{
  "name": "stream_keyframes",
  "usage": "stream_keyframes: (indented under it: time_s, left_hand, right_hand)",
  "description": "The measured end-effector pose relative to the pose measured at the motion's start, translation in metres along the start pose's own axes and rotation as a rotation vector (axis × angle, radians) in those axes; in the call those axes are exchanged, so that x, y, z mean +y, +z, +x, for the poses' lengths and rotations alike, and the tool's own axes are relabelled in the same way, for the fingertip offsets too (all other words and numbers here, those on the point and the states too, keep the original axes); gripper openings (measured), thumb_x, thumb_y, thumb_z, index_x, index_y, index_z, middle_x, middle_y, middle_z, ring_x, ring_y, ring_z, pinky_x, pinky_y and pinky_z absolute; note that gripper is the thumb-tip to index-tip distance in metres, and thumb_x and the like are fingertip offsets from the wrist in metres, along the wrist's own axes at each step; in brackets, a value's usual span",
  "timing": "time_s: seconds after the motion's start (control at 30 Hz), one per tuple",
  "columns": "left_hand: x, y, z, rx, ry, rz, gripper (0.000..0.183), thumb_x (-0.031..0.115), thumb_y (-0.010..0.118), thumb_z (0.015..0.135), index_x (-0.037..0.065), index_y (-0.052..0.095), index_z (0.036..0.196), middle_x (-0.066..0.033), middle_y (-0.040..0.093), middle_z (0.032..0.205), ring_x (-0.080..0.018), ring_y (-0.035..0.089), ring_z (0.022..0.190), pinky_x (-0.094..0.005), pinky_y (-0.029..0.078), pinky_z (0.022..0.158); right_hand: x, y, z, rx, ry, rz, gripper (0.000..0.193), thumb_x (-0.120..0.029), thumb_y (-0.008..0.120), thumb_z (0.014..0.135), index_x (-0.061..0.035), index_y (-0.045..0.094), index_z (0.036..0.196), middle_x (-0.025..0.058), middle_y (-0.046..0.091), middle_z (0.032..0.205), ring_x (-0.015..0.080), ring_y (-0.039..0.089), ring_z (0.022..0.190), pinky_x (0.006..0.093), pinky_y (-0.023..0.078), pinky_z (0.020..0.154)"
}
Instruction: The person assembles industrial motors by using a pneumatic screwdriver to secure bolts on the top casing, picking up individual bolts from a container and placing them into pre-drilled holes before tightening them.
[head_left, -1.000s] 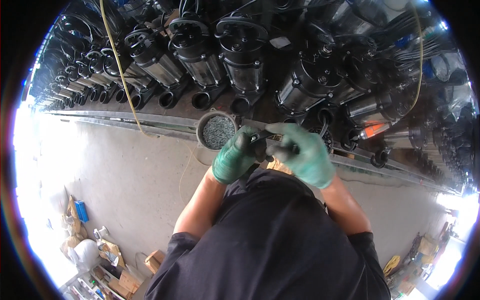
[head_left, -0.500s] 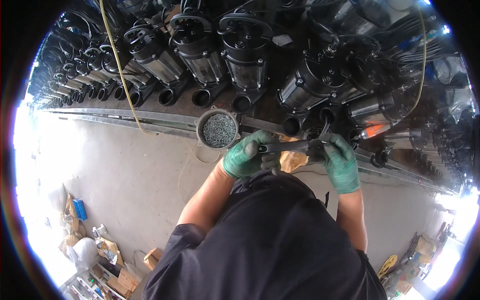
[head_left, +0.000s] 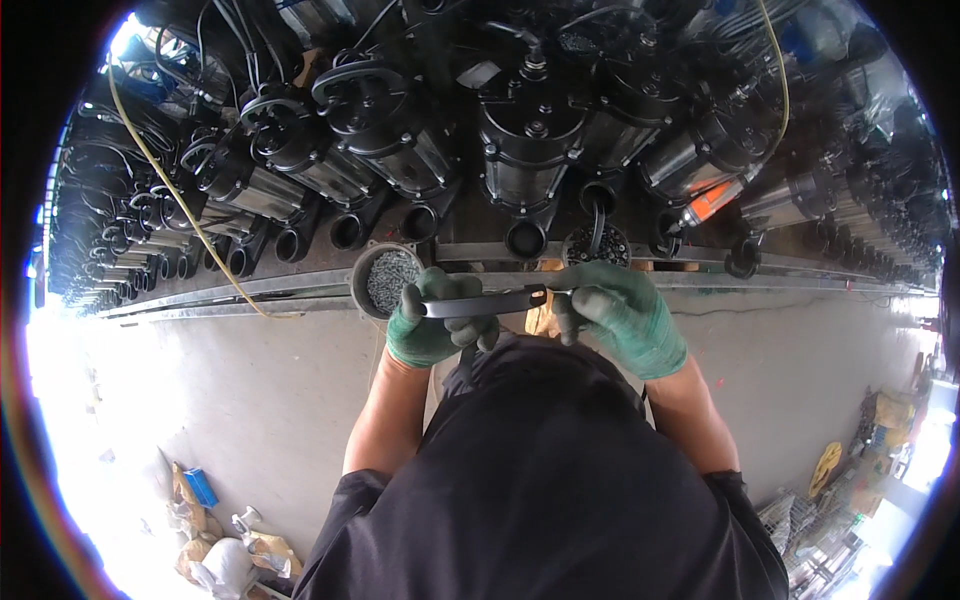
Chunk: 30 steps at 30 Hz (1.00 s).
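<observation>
My left hand, in a green glove with grey fingertips, is closed around a black curved pump handle. The handle lies level across in front of my chest, a hole showing at its right end. Beside that end, my right hand, gloved alike, pinches a small thin metal piece that looks like a screw, its tip at the handle's end. Beyond my hands stands a steel and black submersible pump without a handle on top. A round metal bowl of screws sits behind my left hand.
A second container of dark small parts is at the bench edge behind my right hand. An orange power screwdriver hangs beside a yellow hose. Rows of pumps line the bench. Boxes and bags lie on the floor lower left.
My view has turned right, so the bench items shift in the picture. Both hands and the handle have moved left in view; my right hand stays at the handle's right end.
</observation>
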<state>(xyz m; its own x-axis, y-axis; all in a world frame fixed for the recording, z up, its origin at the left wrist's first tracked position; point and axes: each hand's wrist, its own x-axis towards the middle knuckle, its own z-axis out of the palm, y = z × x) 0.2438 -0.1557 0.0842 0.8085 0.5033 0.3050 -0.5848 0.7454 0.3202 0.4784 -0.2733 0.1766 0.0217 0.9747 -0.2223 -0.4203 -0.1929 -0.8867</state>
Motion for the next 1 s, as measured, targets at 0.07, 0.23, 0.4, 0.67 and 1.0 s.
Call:
stream_keyframes:
  time_s: [0.07,0.23,0.4,0.67,1.0]
  left_hand:
    - [-0.006,0.003,0.004,0.014,0.002,-0.01,0.048,0.056,0.058,0.102,0.009,0.067,0.103,-0.0031,0.052,0.084,-0.0168,0.056,0.07,-0.044,0.057,0.074]
    - [-0.024,0.014,0.013,0.047,0.003,0.053,0.05,0.057,0.059,0.101,0.009,0.067,0.103,-0.0028,0.051,0.082,-0.0164,0.054,0.066,-0.0436,0.057,0.072]
    - [-0.046,0.027,0.024,0.101,-0.018,0.12,0.051,0.058,0.059,0.1,0.008,0.067,0.098,-0.0034,0.051,0.08,-0.0165,0.054,0.065,-0.0436,0.056,0.071]
    - [-0.088,0.037,0.047,0.09,-0.075,0.236,0.061,0.061,0.058,0.1,0.002,0.063,0.084,-0.0059,0.053,0.08,-0.0176,0.054,0.065,-0.0439,0.056,0.071]
    - [-0.149,0.045,0.067,0.193,-0.157,0.26,0.06,0.063,0.057,0.099,0.004,0.059,0.086,-0.0067,0.053,0.082,-0.0182,0.053,0.064,-0.0446,0.057,0.07]
  right_hand:
    - [-0.007,-0.003,-0.005,0.003,0.023,-0.037,0.021,-0.01,0.066,0.099,0.0031,0.068,0.116,0.0073,0.071,0.092,0.0127,0.067,0.078,0.0252,0.054,0.069]
    - [-0.01,-0.026,-0.013,-0.111,-0.002,0.128,0.019,-0.01,0.068,0.099,0.0027,0.063,0.112,0.0111,0.071,0.096,0.0161,0.068,0.077,0.0301,0.057,0.069]
    - [-0.02,-0.052,-0.021,-0.113,0.132,0.115,0.016,-0.01,0.068,0.099,0.002,0.062,0.107,0.0118,0.07,0.091,0.017,0.068,0.075,0.031,0.058,0.064]
    - [-0.025,-0.097,-0.046,-0.07,0.209,0.078,0.017,-0.012,0.072,0.093,0.0,0.063,0.101,0.0086,0.068,0.081,0.0146,0.064,0.063,0.028,0.055,0.059]
    - [-0.005,-0.161,-0.082,-0.065,0.177,0.26,0.02,-0.013,0.076,0.088,-0.0016,0.061,0.096,0.0079,0.066,0.075,0.0147,0.061,0.055,0.0267,0.048,0.05]
